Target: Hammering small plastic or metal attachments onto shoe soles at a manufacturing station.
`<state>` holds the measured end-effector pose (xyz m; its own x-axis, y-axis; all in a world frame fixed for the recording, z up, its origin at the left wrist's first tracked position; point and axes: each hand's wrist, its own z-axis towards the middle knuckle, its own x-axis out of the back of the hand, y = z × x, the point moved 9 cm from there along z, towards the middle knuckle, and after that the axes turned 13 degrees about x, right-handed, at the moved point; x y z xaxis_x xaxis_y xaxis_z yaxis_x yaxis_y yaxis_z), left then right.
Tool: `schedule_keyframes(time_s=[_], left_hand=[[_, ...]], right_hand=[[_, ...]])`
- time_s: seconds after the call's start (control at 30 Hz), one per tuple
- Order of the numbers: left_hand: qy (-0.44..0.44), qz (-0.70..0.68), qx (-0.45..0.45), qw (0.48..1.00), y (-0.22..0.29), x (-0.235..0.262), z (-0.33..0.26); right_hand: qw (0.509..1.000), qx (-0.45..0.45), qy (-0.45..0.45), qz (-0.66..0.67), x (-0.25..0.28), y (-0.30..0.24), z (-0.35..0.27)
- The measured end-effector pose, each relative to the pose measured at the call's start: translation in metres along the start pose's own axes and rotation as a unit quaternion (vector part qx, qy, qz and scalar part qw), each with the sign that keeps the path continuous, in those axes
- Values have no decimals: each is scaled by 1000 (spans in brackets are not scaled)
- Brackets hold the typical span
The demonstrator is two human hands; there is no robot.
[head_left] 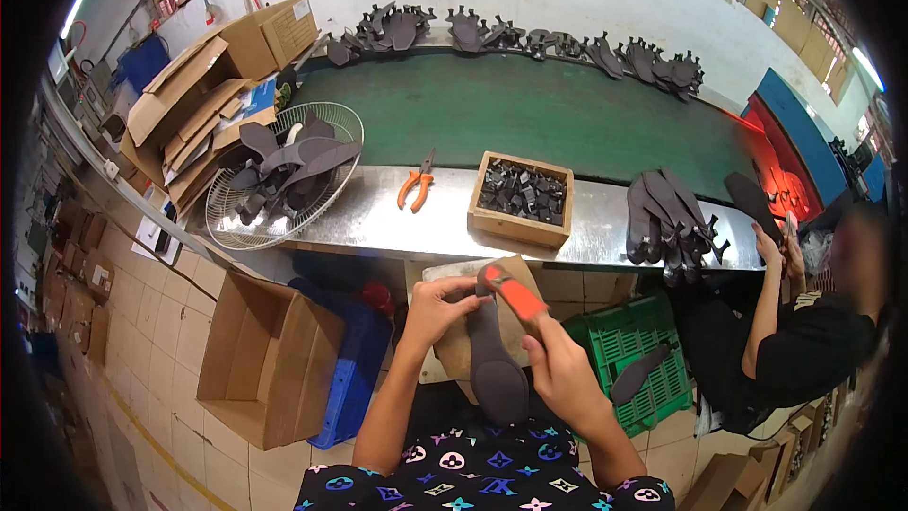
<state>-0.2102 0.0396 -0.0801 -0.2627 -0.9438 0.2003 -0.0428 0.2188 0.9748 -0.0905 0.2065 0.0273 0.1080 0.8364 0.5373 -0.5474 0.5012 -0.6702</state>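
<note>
While our left hand [443,308] pinches the far tip of the dark insole [494,360] over our lap, our right hand [558,369] grips an orange-handled tool [515,295]; we judge firm support and short, steady strokes at that tip work best

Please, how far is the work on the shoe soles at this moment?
Done, it seems: many soles lie along the far edge of the green belt. In hand: the left hand steadies one sole while the right hand holds an orange tool to it. Left, probably: soles in the wire basket.
</note>
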Motion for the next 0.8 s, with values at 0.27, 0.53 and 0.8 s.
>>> schedule_keyframes(time_s=[0.27,0.53,0.8], left_hand=[[41,179,-63,981,10,-2,-10],[52,341,-51,937,0,-5,-6],[58,328,-128,934,13,-6,-15]], right_hand=[[982,159,38,-98,22,-51,6],[994,85,-23,-62,14,-36,17],[996,63,19,-58,22,-20,21]])
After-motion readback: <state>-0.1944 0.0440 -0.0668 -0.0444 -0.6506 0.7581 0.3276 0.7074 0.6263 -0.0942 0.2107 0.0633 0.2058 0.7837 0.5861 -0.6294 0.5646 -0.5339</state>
